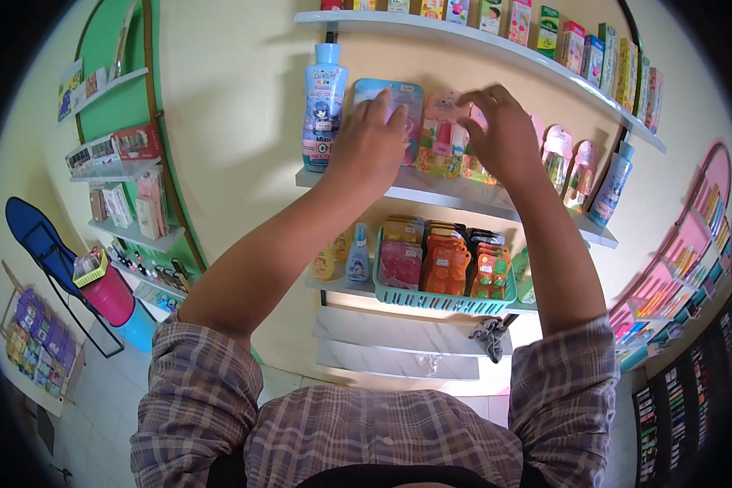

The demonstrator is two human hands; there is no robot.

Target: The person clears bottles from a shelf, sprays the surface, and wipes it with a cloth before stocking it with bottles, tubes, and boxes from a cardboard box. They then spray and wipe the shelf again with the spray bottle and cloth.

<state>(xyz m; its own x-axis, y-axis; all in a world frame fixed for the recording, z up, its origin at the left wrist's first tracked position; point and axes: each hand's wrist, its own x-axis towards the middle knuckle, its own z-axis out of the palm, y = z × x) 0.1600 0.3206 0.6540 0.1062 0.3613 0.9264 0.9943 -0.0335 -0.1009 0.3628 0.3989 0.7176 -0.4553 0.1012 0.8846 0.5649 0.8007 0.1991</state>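
From the head view, both arms reach up and away to a white wall shelf (431, 189) that carries a row of carded packs; the left hand (372, 142) lies flat with its fingers (398, 116) spread and pressed on the face of a blue-backed pack (390, 96), which stands upright against the wall, and whether the thumb hooks behind the card cannot be told; just left of that pack, touching or nearly so, stands a tall blue bottle (324, 106) with a cartoon label; the right hand (500, 134) is curled, fingertips bent down onto the top of a pink pack (443, 134) and the ones beside it, though the back of the hand hides whether it pinches any card; further right along the same shelf stand more pink packs (569, 163) and a second blue bottle (612, 189) at the far right end; one shelf below, nearer in the scene, a teal basket (431, 302) holds upright rows of orange and pink packs, with small yellow and blue bottles (346, 256) to its left; above, a curved top shelf (496, 45) bears a line of small boxes; at the far left a green panel with shelves (118, 171) holds boxed goods, and below it sits a pink bucket (110, 297); plaid sleeves (195, 382) fill the near edge.
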